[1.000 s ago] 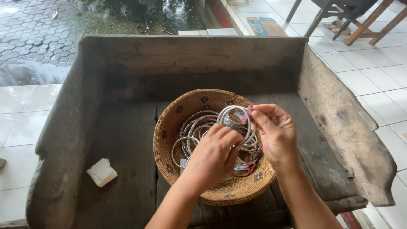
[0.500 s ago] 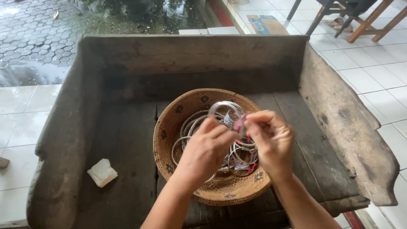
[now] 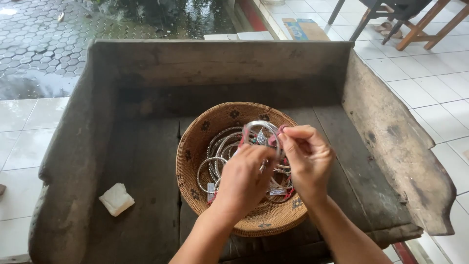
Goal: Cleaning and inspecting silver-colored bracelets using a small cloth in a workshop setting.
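Observation:
A round woven basket (image 3: pixel 200 142) sits on a dark wooden bench seat and holds several silver wire bangles (image 3: pixel 220 149). Over the basket, my left hand (image 3: pixel 244 181) and my right hand (image 3: pixel 305 159) are held close together. Both pinch a small bundle of silver bangles (image 3: pixel 261 129) with a pink tie, lifted a little above the pile. My left fingers grip the bundle's lower side; my right thumb and forefinger hold its right edge. Red and pink tags show among the bangles in the basket.
The old wooden bench (image 3: pixel 146 161) has a high back (image 3: pixel 220 61) and raised side arms (image 3: pixel 395 142). A folded white cloth (image 3: pixel 116 199) lies on the seat at the left. White floor tiles surround the bench; wet paving and chair legs (image 3: pixel 391 19) lie beyond.
Both hands have come closer together over the basket and drifted slightly down. The bangle bundle has turned between my fingers, its ring now facing up.

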